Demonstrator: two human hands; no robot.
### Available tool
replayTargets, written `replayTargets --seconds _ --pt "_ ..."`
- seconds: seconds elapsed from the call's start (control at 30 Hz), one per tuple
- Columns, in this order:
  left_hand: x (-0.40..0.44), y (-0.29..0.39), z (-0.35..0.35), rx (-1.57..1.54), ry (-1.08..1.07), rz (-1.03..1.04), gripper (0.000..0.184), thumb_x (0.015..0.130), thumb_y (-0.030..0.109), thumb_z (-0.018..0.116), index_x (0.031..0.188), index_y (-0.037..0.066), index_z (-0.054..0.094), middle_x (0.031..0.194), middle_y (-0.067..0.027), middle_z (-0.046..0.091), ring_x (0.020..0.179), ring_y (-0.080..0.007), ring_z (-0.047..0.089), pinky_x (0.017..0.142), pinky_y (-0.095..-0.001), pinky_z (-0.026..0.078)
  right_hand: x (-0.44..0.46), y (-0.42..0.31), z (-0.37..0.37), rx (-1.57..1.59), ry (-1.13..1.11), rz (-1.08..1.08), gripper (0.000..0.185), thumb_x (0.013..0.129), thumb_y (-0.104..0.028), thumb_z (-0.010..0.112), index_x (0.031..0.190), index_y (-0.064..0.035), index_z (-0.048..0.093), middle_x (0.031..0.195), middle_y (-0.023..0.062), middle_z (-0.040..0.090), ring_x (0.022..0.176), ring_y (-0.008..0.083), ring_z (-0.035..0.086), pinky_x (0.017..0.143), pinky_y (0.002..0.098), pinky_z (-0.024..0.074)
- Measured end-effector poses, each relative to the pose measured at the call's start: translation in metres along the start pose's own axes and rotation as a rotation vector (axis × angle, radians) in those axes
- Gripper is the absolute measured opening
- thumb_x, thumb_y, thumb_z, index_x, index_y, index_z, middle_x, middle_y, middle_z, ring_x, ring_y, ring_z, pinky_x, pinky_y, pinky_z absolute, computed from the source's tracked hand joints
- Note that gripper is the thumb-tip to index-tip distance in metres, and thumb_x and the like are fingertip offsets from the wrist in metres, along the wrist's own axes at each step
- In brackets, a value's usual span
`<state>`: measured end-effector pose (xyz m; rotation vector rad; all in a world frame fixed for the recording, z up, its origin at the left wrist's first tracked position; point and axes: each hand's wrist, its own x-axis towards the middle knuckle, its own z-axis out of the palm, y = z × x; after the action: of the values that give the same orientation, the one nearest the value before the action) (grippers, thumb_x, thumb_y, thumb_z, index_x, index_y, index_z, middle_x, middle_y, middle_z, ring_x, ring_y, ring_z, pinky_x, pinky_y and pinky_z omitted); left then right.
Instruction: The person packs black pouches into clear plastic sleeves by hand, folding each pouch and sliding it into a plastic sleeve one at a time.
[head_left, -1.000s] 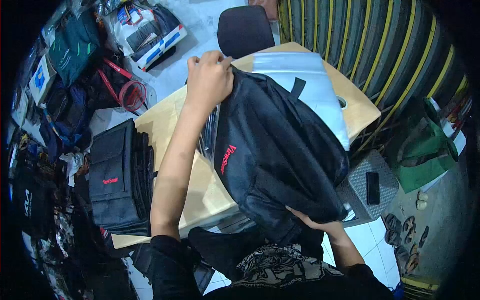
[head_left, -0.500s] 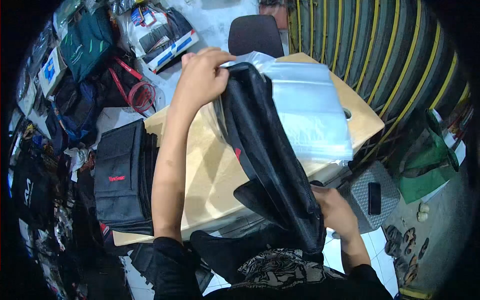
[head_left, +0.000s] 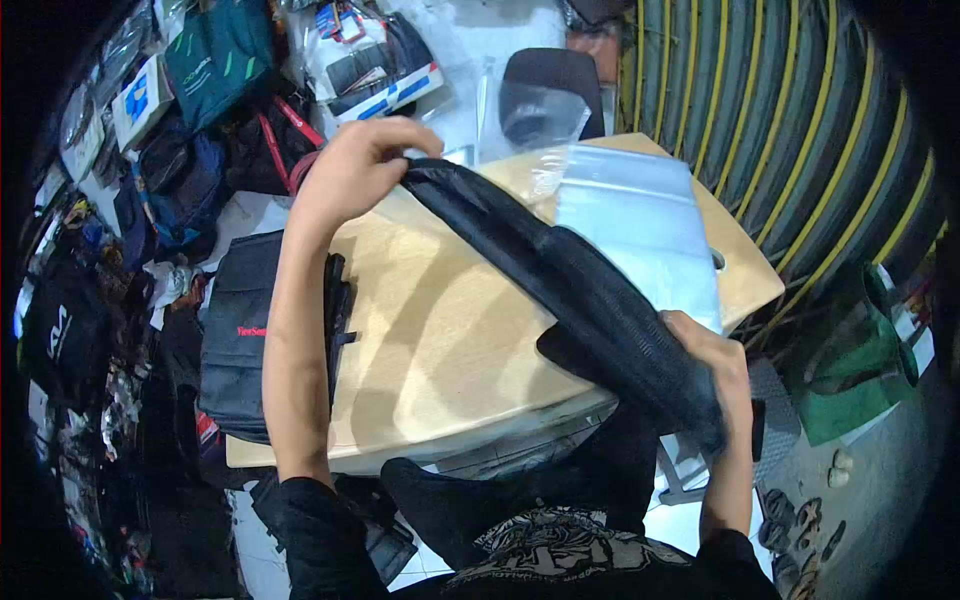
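A black fabric bag (head_left: 570,280) is held edge-on and slanting above the table, from upper left to lower right. My left hand (head_left: 365,165) is closed on its upper left end, with clear plastic film (head_left: 550,125) rising just beyond. My right hand (head_left: 715,350) grips the lower right end from the outer side; its fingers are partly hidden behind the bag. Behind the bag lies a stack of clear plastic bags (head_left: 635,215) on the wooden table (head_left: 440,330). Left of my forearm, several folded black bags (head_left: 240,340) with red lettering are piled up.
A dark chair (head_left: 550,75) stands beyond the table. Packed bags (head_left: 220,65) and other goods crowd the left side. Ribbed panels with yellow stripes (head_left: 760,100) curve along the right. A green bag (head_left: 850,370) and several shoes (head_left: 800,530) are on the right-hand floor.
The black bag has swung to a flatter slant. My left hand moved left and slightly down, my right hand up and to the right. Clear film now stands higher behind the bag.
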<state>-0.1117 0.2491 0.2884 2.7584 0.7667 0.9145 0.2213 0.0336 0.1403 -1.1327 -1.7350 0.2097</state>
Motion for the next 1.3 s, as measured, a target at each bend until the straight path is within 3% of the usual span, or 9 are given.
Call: replayTargets --seconds 0.17,0.3,0.43,0.7,0.87,1.0,1.03,1.1,1.3 --pt "0.002 0.026 0.003 0.820 0.181 -0.017 0.021 0.077 -0.001 0.062 0.097 0.003 0.067 0.093 -0.0136 0.064 0.082 -0.0292 0.065 0.073 -0.0369 0.051 0.020 -0.026 -0.011 -0.420 -0.182 -0.074 0.061 0.065 0.003 0.064 0.115 -0.0311 0.068 0.113 0.0124 0.063 0.071 0.0247 0.068 0.062 0.0347 0.0546" --pt "-0.004 0.026 -0.002 0.498 0.314 0.064 0.014 0.080 0.007 0.064 0.092 0.002 0.068 0.079 -0.0149 0.060 0.076 -0.0328 0.063 0.067 -0.0398 0.049 0.037 -0.028 -0.021 -0.442 -0.153 -0.190 0.063 0.063 0.005 0.063 0.114 -0.0316 0.068 0.109 0.0126 0.065 0.065 0.0222 0.066 0.055 0.0340 0.0529" --pt "-0.008 0.036 -0.001 0.336 0.340 -0.072 0.012 0.080 0.001 0.065 0.092 0.000 0.068 0.077 -0.0081 0.059 0.071 -0.0150 0.060 0.065 -0.0258 0.045 0.057 -0.046 -0.031 -0.306 -0.201 -0.119 0.068 0.061 0.011 0.060 0.118 -0.0249 0.067 0.097 0.0121 0.067 0.064 0.0230 0.064 0.058 0.0373 0.0503" --pt "-0.003 0.064 -0.020 0.363 0.361 0.003 0.015 0.076 -0.003 0.062 0.091 -0.003 0.067 0.078 -0.0117 0.060 0.072 -0.0194 0.061 0.068 -0.0292 0.046 0.080 -0.042 -0.013 -0.034 -0.158 -0.096 0.073 0.059 0.020 0.053 0.122 -0.0164 0.063 0.108 0.0163 0.067 0.098 0.0307 0.066 0.089 0.0358 0.0497" --pt "0.013 0.071 -0.027 0.534 0.116 0.185 0.016 0.074 -0.002 0.059 0.089 -0.003 0.065 0.080 -0.0148 0.060 0.072 -0.0301 0.059 0.069 -0.0349 0.047 0.088 -0.058 -0.001 -0.085 -0.206 -0.148 0.071 0.059 0.017 0.058 0.122 -0.0158 0.063 0.108 0.0161 0.066 0.092 0.0297 0.068 0.085 0.0332 0.0506" --pt "0.012 0.062 -0.034 0.472 0.129 0.253 0.019 0.073 -0.001 0.059 0.091 -0.004 0.065 0.080 -0.0148 0.062 0.070 -0.0295 0.060 0.068 -0.0342 0.047 0.097 -0.046 0.000 -0.030 -0.099 -0.165 0.050 0.067 0.004 0.064 0.116 -0.0093 0.064 0.103 0.0165 0.068 0.095 0.0307 0.067 0.084 0.0358 0.0489" --pt "0.008 0.059 -0.040 0.431 0.138 0.063 0.021 0.072 0.000 0.060 0.092 -0.004 0.064 0.078 -0.0149 0.062 0.068 -0.0300 0.059 0.067 -0.0340 0.047 0.097 -0.044 -0.001 -0.095 -0.015 -0.243 0.044 0.069 0.000 0.066 0.113 -0.0067 0.065 0.100 0.0168 0.069 0.094 0.0316 0.066 0.085 0.0364 0.0482" --pt "0.002 0.056 -0.053 0.344 0.154 -0.309 0.025 0.072 0.001 0.061 0.096 -0.005 0.064 0.075 -0.0151 0.062 0.064 -0.0309 0.058 0.065 -0.0336 0.048 0.097 -0.055 -0.004 -0.062 -0.031 0.158 0.039 0.069 -0.004 0.069 0.107 -0.0025 0.065 0.096 0.0172 0.068 0.094 0.0324 0.066 0.085 0.0356 0.0472" --pt "0.038 0.054 -0.018 0.763 0.263 0.058 0.028 0.072 0.001 0.060 0.101 -0.001 0.063 0.083 -0.0254 0.062 0.084 -0.0394 0.063 0.073 -0.0430 0.050 0.093 -0.041 0.029 0.288 -0.004 0.447 0.038 0.068 -0.003 0.067 0.105 0.0087 0.063 0.095 0.0174 0.069 0.084 0.0260 0.066 0.082 0.0348 0.0494"
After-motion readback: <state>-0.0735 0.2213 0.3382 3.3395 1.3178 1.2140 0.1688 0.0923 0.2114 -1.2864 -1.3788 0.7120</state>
